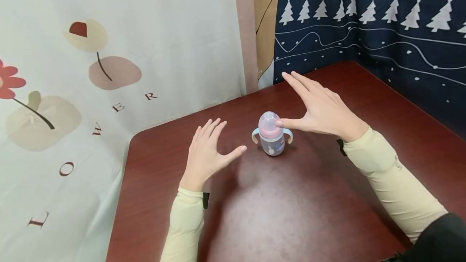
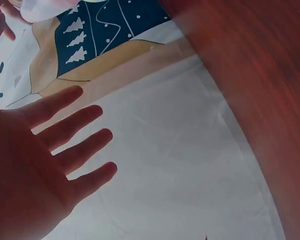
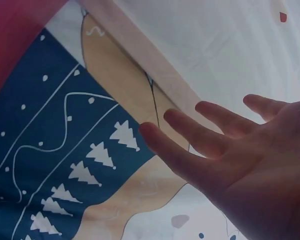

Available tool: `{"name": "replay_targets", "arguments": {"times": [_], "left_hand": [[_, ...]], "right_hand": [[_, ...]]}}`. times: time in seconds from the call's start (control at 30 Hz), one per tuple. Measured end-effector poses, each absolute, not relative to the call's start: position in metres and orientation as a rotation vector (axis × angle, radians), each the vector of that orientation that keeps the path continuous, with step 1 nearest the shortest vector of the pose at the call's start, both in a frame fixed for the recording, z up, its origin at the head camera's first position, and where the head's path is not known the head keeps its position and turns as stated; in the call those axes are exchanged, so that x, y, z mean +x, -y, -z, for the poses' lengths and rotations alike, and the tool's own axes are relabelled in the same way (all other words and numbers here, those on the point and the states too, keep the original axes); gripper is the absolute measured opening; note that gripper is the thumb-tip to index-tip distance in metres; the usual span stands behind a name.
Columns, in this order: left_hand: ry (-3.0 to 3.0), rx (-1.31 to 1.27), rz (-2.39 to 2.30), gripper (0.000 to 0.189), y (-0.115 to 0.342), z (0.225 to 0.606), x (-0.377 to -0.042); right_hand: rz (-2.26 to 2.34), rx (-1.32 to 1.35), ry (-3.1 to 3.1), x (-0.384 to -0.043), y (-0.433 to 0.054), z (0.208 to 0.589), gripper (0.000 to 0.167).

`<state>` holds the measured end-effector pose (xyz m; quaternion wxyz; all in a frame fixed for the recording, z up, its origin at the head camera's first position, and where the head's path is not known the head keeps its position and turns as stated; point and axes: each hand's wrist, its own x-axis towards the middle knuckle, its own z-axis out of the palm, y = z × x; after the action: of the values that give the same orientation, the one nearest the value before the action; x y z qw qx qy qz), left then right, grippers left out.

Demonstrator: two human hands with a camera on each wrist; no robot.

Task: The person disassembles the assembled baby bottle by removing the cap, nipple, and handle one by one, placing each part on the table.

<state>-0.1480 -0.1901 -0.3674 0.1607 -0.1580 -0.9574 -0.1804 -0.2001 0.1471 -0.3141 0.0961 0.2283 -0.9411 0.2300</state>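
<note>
A baby bottle (image 1: 271,134) stands upright on the dark red table, with a clear domed cap, a pink collar and two blue-and-beige side handles. To its left my left hand (image 1: 207,148) is held with fingers spread and thumb toward the bottle, apart from it. My right hand (image 1: 320,106) is on the other side, fingers straight, its thumb overlapping the cap's right edge in the head view. In the left wrist view the left hand (image 2: 45,150) has its palm and separated fingers showing. The right wrist view shows the right hand (image 3: 240,150) with extended fingers and nothing in them.
The reddish-brown table (image 1: 276,209) has a rounded far-left corner. A white curtain (image 1: 182,43) with flower prints and letters hangs along its left and back. Navy cloth (image 1: 327,31) with white trees hangs behind and to the right.
</note>
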Motion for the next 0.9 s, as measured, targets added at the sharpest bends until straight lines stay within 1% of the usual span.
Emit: {"name": "replay_targets", "arguments": {"times": [0.4,0.67,0.9], "left_hand": [[2.785,-0.556,0.810,0.093,0.178,0.391,-0.160],[2.806,-0.642,1.061,0.106,0.162,0.406,-0.171],[2.825,-0.676,1.264,0.109,0.150,0.413,-0.187]], "right_hand": [[-0.765,0.728,2.812,-0.211,-0.134,0.306,0.117],[-0.772,0.795,2.817,-0.213,-0.137,0.300,0.118],[-0.821,0.795,2.832,-0.210,-0.140,0.300,0.117]]}}
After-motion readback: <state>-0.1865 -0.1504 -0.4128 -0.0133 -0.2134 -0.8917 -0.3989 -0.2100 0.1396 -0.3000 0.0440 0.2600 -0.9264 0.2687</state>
